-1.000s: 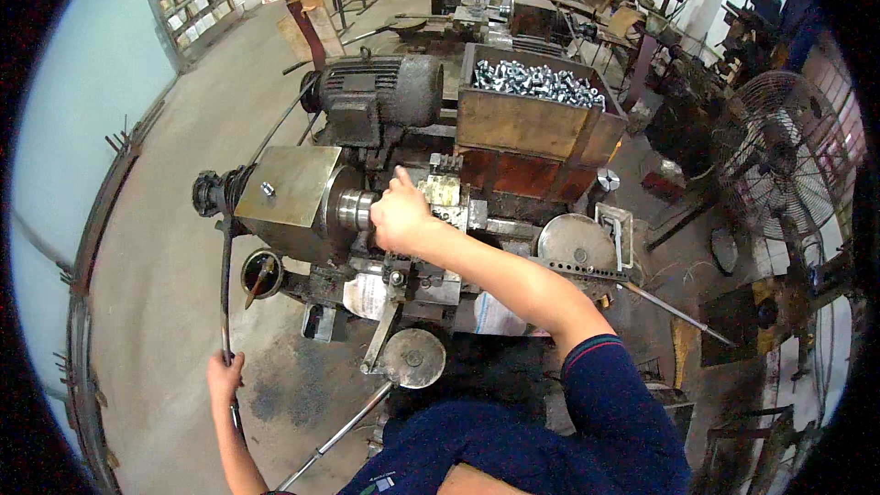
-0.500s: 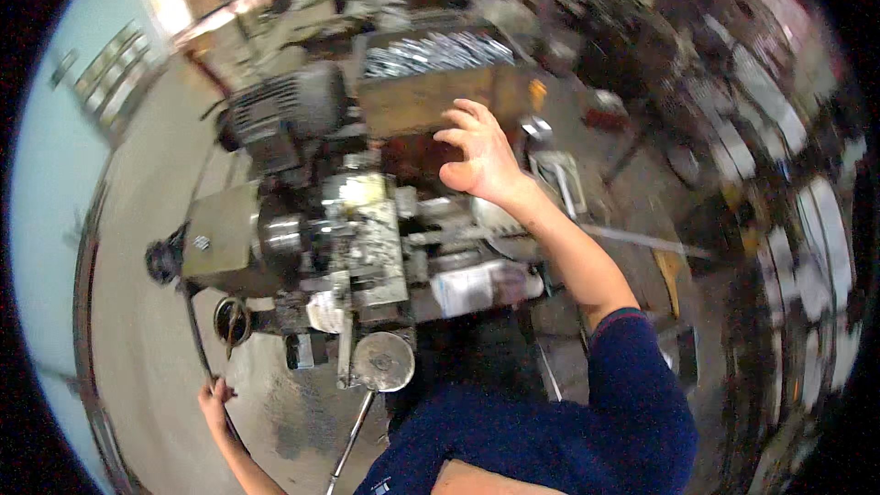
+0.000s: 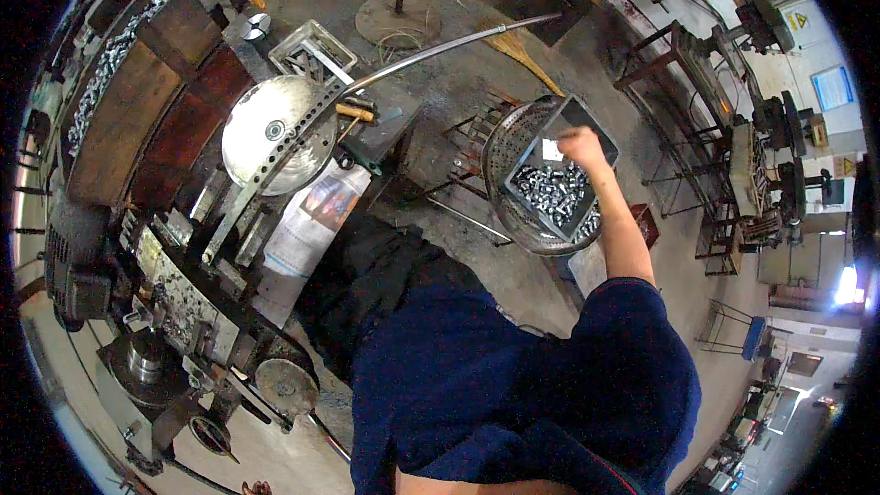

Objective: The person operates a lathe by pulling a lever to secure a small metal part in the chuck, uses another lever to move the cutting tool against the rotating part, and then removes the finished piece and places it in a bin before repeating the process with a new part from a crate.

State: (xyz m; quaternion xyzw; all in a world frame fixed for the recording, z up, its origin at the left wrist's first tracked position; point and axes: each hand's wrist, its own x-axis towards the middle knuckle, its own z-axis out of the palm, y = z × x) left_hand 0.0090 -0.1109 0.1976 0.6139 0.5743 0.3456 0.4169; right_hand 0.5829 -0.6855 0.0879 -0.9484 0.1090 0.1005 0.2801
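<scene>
My right hand [image 3: 579,145] is over a dark rectangular bin [image 3: 576,115], its fingers bent and pressed together. Slight blur hides what they hold, if anything. Small shiny metal cylindrical parts [image 3: 550,192] are heaped in the bin, and a white slip [image 3: 551,149] lies beside my fingers. The bin rests on a round perforated metal seat or basket [image 3: 500,158]. At the lower edge only the fingertips of my left hand [image 3: 258,488] show, curled by the black lever [image 3: 197,478] of the lathe-like machine [image 3: 188,298]; the rest is cut off.
On the left stands a long rusty box [image 3: 124,142] filled with metal pieces. A large metal disc [image 3: 275,133] and a perforated bar [image 3: 284,156] lie over the machine bench, near a newspaper [image 3: 312,220]. A long pipe [image 3: 440,48] juts right. A broom [image 3: 527,60] lies beyond the bin.
My view has swung right, from the machine to the bin. My right hand has moved from above the machine to the bin, its spread fingers now closed. The left hand has slid to the lower edge.
</scene>
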